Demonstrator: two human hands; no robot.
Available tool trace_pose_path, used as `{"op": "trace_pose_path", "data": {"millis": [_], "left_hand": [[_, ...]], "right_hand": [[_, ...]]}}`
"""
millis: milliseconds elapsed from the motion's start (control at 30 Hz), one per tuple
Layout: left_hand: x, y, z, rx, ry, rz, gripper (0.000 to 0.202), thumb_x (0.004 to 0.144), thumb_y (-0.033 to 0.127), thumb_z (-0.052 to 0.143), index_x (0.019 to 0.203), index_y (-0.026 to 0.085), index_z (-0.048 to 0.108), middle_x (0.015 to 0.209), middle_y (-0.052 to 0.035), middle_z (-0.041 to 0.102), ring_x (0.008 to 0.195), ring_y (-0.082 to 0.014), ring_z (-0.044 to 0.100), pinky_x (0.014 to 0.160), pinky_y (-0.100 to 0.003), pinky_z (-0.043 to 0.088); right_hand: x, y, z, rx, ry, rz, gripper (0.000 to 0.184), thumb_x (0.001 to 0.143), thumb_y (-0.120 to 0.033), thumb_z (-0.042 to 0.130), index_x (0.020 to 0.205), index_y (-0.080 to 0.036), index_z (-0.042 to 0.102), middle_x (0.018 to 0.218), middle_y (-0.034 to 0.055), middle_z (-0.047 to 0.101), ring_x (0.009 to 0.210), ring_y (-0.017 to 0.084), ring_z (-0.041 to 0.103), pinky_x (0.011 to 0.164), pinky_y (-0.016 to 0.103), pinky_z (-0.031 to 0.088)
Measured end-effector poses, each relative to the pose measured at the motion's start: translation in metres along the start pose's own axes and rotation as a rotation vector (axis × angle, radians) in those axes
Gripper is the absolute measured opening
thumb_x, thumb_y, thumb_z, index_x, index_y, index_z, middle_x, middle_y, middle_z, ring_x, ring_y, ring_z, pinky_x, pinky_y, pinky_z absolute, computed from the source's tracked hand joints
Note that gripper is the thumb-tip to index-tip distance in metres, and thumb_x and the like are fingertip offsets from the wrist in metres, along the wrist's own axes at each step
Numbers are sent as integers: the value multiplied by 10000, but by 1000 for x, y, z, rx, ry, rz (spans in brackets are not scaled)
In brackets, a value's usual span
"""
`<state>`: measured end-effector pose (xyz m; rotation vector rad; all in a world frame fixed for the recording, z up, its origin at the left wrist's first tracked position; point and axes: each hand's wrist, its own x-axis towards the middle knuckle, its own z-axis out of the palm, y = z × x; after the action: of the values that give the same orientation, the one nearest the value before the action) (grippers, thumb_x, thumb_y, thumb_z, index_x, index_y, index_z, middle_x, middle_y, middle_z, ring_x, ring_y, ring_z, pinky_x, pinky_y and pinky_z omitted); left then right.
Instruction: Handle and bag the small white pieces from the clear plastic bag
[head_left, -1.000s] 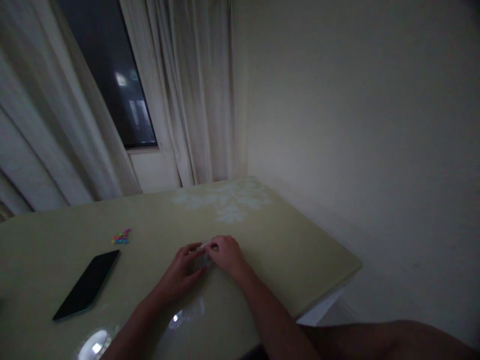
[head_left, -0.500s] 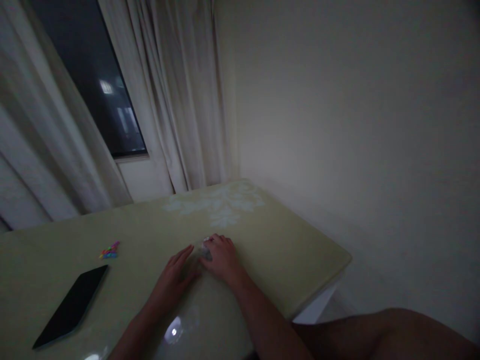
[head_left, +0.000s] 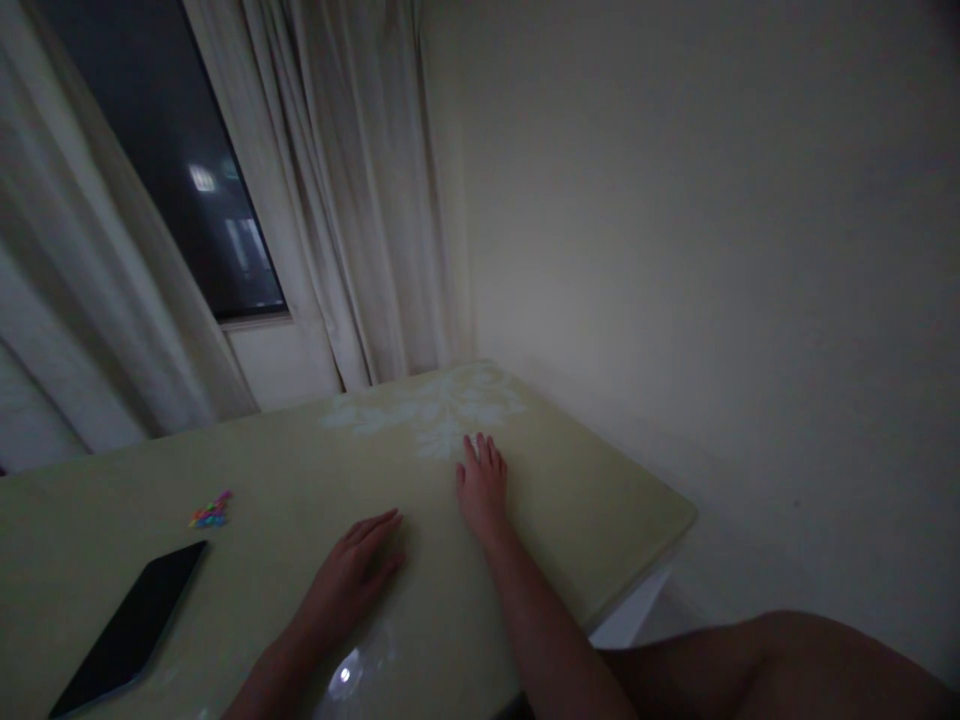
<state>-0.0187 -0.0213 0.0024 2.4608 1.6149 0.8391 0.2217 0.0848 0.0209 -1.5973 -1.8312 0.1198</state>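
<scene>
My left hand [head_left: 352, 570] lies flat, palm down, on the pale green table [head_left: 300, 470], fingers stretched forward. My right hand [head_left: 482, 485] also lies flat on the table, farther out, its fingertips at the edge of a white floral pattern [head_left: 435, 412]. Neither hand shows anything in it; whatever may lie under the palms is hidden. The room is dim.
A black phone [head_left: 131, 630] lies face up at the table's near left. A small pile of colourful bits [head_left: 210, 512] sits behind it. Curtains [head_left: 337, 190] and a dark window [head_left: 172, 170] stand behind the table; a wall runs along the right. My knee [head_left: 787, 665] shows at lower right.
Both hands were together over a small pale object; now they are apart. My right hand slid forward and flattened, my left hand lies flat, and the pale object is out of sight.
</scene>
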Motion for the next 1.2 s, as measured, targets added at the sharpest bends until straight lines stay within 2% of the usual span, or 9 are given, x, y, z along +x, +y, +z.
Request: {"op": "trace_pose_path", "data": {"millis": [133,200,267,333,400,600,767,933,1200], "left_hand": [[1,14,-2,-9,-59,55,489,973,420,646,1437,264,638,1474,-117,658,1318,-308,648,1125,-498,529],[1,20,-2,-41,-71,76,451,932,382,681,1361,243,696,1421,-131,693,1299,-323,654,1124,-498,523],[0,23,0,-92,-88,71,340,882,283,667,1200,222,772,1277,-129,765,1198,-314,703,1071,-467,556],[-1,23,2,-155,-123,35,293,825,199,618,1052,216,802,1123,-111,807,1056,-286,748,965,-411,601],[0,23,3,-210,-152,3,301,789,171,591,1001,216,800,1068,-100,816,988,-268,761,906,-376,611],[3,24,2,-254,-116,-6,307,795,186,584,1035,200,775,1112,-112,804,1041,-267,755,946,-384,594],[2,29,0,-259,-132,-16,347,797,160,571,1079,200,769,1140,-111,798,1085,-260,744,993,-394,573],[4,30,-2,-252,-142,-30,314,779,153,579,1012,208,782,1113,-104,806,1031,-260,755,952,-383,590],[4,28,-1,-267,-148,-13,361,795,167,574,1080,221,790,1113,-93,811,1050,-259,751,966,-374,585]], "right_hand": [[-17,-36,-5,225,-113,-302,508,1074,-345,508,1563,-204,498,1601,121,504,1496,255,430,1249,421,302],[-30,-51,-4,353,-268,-515,549,1069,-430,541,1578,-238,472,1615,94,493,1491,227,440,1243,385,313],[-42,-61,-1,431,-463,-692,562,1044,-463,595,1559,-263,496,1565,76,556,1438,217,507,1211,363,352],[-50,-65,3,451,-591,-762,566,988,-486,684,1498,-270,569,1474,71,642,1363,234,579,1183,367,375],[-51,-66,5,474,-632,-747,579,931,-505,756,1442,-266,624,1407,71,689,1307,245,620,1164,364,386],[-46,-65,6,528,-641,-669,558,894,-489,802,1375,-231,684,1338,89,727,1236,251,664,1102,332,433],[-47,-66,5,534,-648,-665,562,901,-523,787,1369,-228,688,1340,92,724,1235,250,663,1094,328,441],[-48,-66,6,535,-644,-656,569,905,-523,783,1384,-236,677,1355,92,715,1243,249,656,1105,333,432],[-47,-66,5,545,-660,-643,560,899,-502,792,1378,-234,682,1350,92,717,1248,250,652,1111,339,429]]}}
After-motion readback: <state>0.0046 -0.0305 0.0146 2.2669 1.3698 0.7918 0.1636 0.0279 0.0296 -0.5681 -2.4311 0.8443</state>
